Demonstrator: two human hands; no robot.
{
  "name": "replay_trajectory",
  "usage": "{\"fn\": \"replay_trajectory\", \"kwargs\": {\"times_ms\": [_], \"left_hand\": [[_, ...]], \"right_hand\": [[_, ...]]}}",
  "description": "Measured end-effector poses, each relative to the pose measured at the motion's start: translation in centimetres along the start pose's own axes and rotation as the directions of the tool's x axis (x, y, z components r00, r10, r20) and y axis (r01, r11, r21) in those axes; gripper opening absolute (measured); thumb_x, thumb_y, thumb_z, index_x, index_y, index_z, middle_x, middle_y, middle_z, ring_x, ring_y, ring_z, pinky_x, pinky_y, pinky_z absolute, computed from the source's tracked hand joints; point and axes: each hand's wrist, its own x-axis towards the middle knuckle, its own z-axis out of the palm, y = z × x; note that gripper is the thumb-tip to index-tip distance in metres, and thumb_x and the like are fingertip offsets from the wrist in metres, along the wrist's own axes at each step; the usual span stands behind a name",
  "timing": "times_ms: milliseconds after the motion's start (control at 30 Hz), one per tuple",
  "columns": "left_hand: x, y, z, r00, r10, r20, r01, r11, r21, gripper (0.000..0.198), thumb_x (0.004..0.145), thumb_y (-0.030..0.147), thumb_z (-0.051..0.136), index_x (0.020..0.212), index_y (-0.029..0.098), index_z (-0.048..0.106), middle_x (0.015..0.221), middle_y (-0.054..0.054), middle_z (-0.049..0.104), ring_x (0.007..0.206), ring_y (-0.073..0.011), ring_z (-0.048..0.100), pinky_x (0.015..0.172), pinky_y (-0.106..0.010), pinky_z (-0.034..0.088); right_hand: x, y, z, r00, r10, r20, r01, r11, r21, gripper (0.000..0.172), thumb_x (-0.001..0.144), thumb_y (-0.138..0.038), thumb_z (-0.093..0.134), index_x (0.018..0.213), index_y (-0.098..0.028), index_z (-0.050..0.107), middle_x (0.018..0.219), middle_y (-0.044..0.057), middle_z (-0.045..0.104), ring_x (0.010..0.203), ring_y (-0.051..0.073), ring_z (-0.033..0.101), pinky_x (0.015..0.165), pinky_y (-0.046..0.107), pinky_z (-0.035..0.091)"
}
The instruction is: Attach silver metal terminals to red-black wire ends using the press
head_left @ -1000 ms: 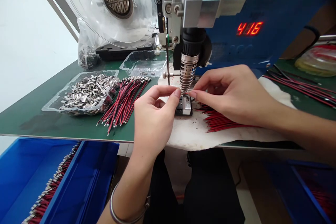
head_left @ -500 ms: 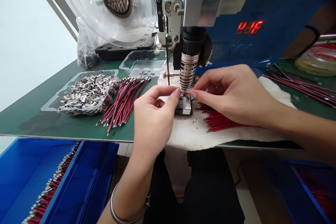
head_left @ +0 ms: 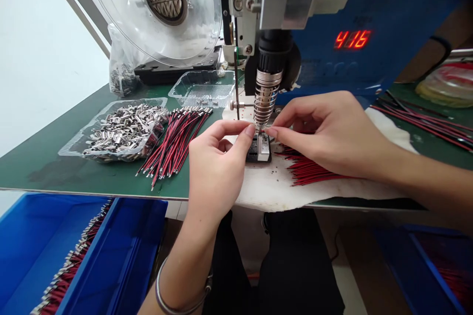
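Observation:
Both hands meet under the spring-wrapped soldering head (head_left: 267, 91) of a bench machine, above a small metal fixture (head_left: 262, 147). My left hand (head_left: 219, 167) is closed in a thumb-and-finger pinch just left of the head's tip. What it pinches is mostly hidden by the fingertips. From the right, my right hand (head_left: 325, 133) pinches a thin red wire, of which only a short piece shows between the fingertips. Under that hand, a bundle of red and black wires (head_left: 306, 170) lies on a white cloth (head_left: 266, 192).
Left on the green table (head_left: 92, 177) are a clear tray (head_left: 70, 147) of small metal connectors, a pile of wires with metal ends (head_left: 177, 138) and another clear tray (head_left: 177, 89). Blue bins (head_left: 140, 246) sit below. The machine's blue housing (head_left: 332, 74) rises behind my hands.
The soldering head has risen slightly. The machine's red display, only partly lit before, now reads 416. Both hands keep their pinches in nearly the same place.

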Motion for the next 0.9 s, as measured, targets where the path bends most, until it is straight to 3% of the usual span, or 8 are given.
{"fn": "replay_trajectory", "kwargs": {"times_ms": [133, 267, 400, 600, 733, 900], "left_hand": [[0.0, 0.0, 0.0, 1.000, -0.006, -0.002, 0.006, 1.000, 0.002, 0.022, 0.089, 0.044, 0.095, 0.095, 0.024, 0.088, 0.078, -0.002, 0.076, 0.061, -0.0136, 0.058, 0.053, -0.027, 0.037], [0.1, 0.2, 0.1, 1.000, -0.013, -0.010, 0.013, 1.000, 0.010, 0.017, 0.091, 0.040, 0.093, 0.091, 0.024, 0.088, 0.069, 0.000, 0.068, 0.056, -0.0113, 0.049, 0.051, -0.027, 0.032], [0.0, 0.3, 0.0, 1.000, -0.017, -0.003, 0.017, 1.000, -0.004, 0.015, 0.092, 0.039, 0.092, 0.089, 0.025, 0.087, 0.063, 0.002, 0.062, 0.053, -0.0090, 0.039, 0.049, -0.026, 0.026], [0.3, 0.3, -0.2, 1.000, -0.016, 0.002, 0.016, 0.999, -0.036, 0.012, 0.089, 0.037, 0.094, 0.093, 0.026, 0.090, 0.069, 0.001, 0.068, 0.054, -0.0088, 0.040, 0.050, -0.026, 0.028], [0.3, 0.4, -0.1, 0.999, -0.035, -0.005, 0.034, 0.998, -0.045, 0.010, 0.087, 0.034, 0.096, 0.089, 0.026, 0.090, 0.065, 0.002, 0.065, 0.054, -0.0085, 0.039, 0.050, -0.025, 0.027], [0.3, 0.4, -0.1, 1.000, -0.021, 0.007, 0.022, 0.997, -0.068, 0.016, 0.087, 0.037, 0.096, 0.089, 0.023, 0.090, 0.065, 0.002, 0.064, 0.055, -0.0083, 0.041, 0.050, -0.025, 0.027]], "right_hand": [[-0.1, 0.0, 0.0, 1.000, -0.007, 0.000, 0.007, 1.000, -0.007, 0.019, 0.094, -0.032, 0.084, 0.077, -0.024, 0.081, 0.061, -0.002, 0.068, 0.058, 0.014, 0.059, 0.057, 0.034, 0.040], [-0.1, 0.1, 0.0, 1.000, -0.030, -0.010, 0.029, 1.000, -0.005, 0.017, 0.093, -0.030, 0.081, 0.077, -0.024, 0.080, 0.060, -0.003, 0.068, 0.057, 0.014, 0.057, 0.058, 0.034, 0.040], [-0.1, 0.2, -0.1, 0.993, -0.120, -0.021, 0.118, 0.989, -0.090, 0.016, 0.095, -0.029, 0.076, 0.080, -0.026, 0.080, 0.067, -0.001, 0.073, 0.060, 0.017, 0.061, 0.064, 0.037, 0.044], [0.1, 0.3, -0.6, 0.972, -0.233, 0.013, 0.231, 0.953, -0.197, 0.020, 0.099, -0.032, 0.076, 0.079, -0.030, 0.079, 0.072, 0.003, 0.075, 0.071, 0.023, 0.070, 0.071, 0.041, 0.050], [0.1, 0.8, -0.7, 0.932, -0.360, 0.041, 0.358, 0.900, -0.246, 0.016, 0.102, -0.028, 0.078, 0.086, -0.029, 0.081, 0.083, 0.002, 0.082, 0.075, 0.022, 0.074, 0.073, 0.039, 0.052], [0.2, 1.8, -1.0, 0.836, -0.544, 0.072, 0.534, 0.777, -0.332, 0.013, 0.108, -0.024, 0.076, 0.096, -0.024, 0.081, 0.087, 0.000, 0.085, 0.072, 0.017, 0.076, 0.070, 0.032, 0.055]]}}
